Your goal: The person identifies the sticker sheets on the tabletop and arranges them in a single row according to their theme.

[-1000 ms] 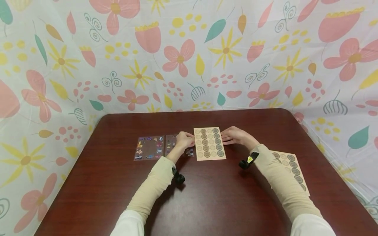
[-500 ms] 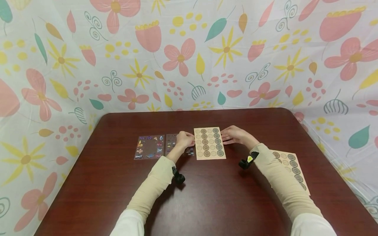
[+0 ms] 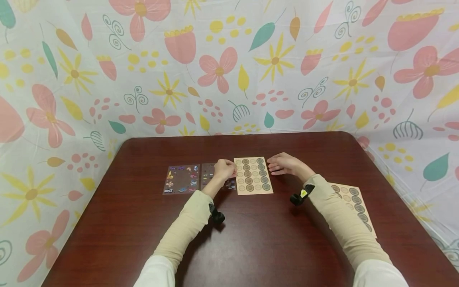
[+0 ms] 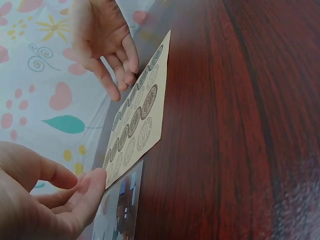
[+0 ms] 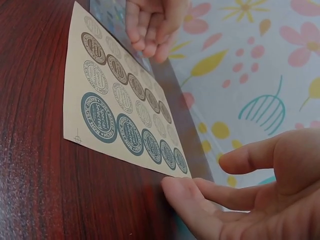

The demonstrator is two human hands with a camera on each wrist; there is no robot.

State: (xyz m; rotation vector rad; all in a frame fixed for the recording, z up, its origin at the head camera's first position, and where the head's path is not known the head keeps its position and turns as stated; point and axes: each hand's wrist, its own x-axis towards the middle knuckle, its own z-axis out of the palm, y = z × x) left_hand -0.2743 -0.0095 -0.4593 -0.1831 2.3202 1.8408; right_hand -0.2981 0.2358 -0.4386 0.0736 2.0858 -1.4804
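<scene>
A cream sticker sheet (image 3: 255, 187) with rows of round dark and pale seals lies flat on the table. Along its left edge is my left hand (image 3: 224, 170), thumb and fingers apart; in the left wrist view a fingertip (image 4: 98, 179) meets the sheet's corner. Opposite it, my right hand (image 3: 285, 164) holds nothing, its fingers loosely extended just off the right edge. In the right wrist view its fingertips (image 5: 175, 189) are close beside the teal seals. Partly under my left hand is a clear sticker sheet (image 3: 207, 175) with small colourful pictures.
Another clear sticker sheet (image 3: 181, 179) lies farther left. A second cream seal sheet (image 3: 358, 203) sits at the right, partly covered by my right forearm. The dark red wooden table (image 3: 251, 247) ends at a flower-printed curtain (image 3: 218, 99).
The cream sheet between my hands has shifted slightly left and settled onto the table. My right fingers have come away from its edge; both hands stay almost in place.
</scene>
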